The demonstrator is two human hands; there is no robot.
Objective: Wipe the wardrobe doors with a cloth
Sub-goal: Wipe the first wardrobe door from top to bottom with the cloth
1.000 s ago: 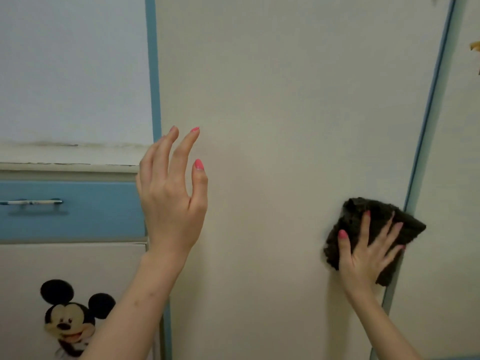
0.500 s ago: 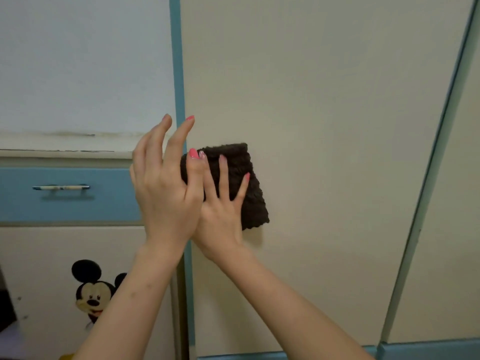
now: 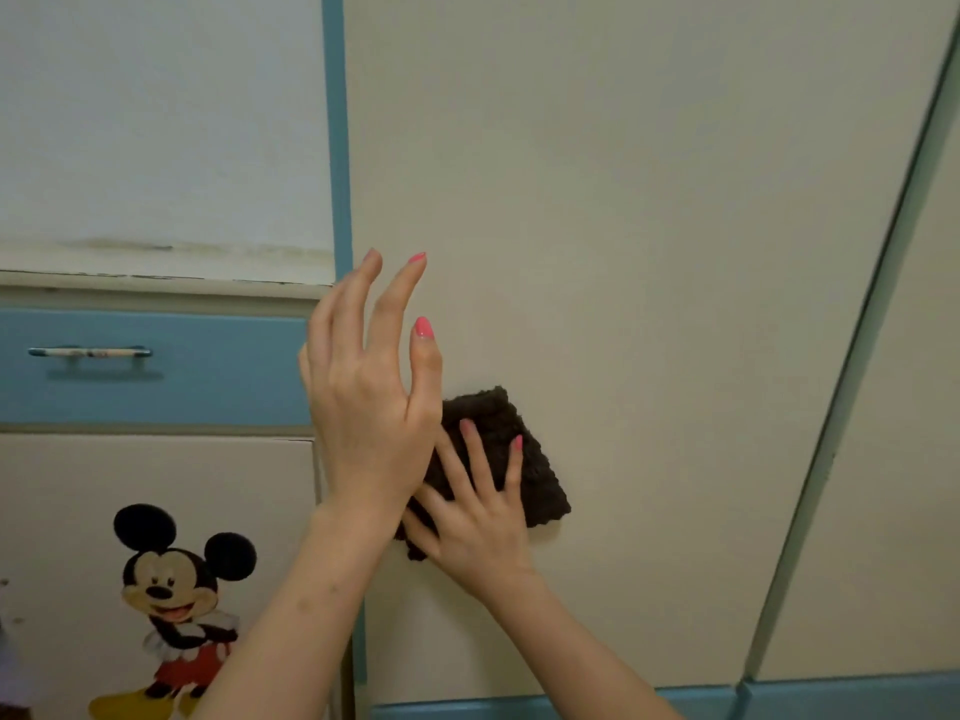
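Right hand (image 3: 480, 517) spread flat, fingers splayed, palm pressing a dark brown cloth (image 3: 511, 459) against the cream wardrobe door (image 3: 623, 226); no curled grasp, only open pressure holding it there. Cloth folded into a rough square, tilted, one corner toward 12 o'clock, another toward 4 o'clock, lying low on the door panel near its left edge. Left hand (image 3: 371, 392) raised in front of the door at about 10 o'clock from the cloth, fingers loosely open and slightly curled, gripping nothing, its heel overlapping the cloth's left side in view; contact with cloth or door not discernible. Blue vertical trim (image 3: 336, 148) along the door's left edge, pale green strip (image 3: 857, 356) slanting down its right side. At 9 o'clock from the hands, a blue drawer (image 3: 208, 366) with a slim handle (image 3: 89, 352); below it, toward 7 o'clock, a cream panel bearing a cartoon mouse sticker (image 3: 176, 605)
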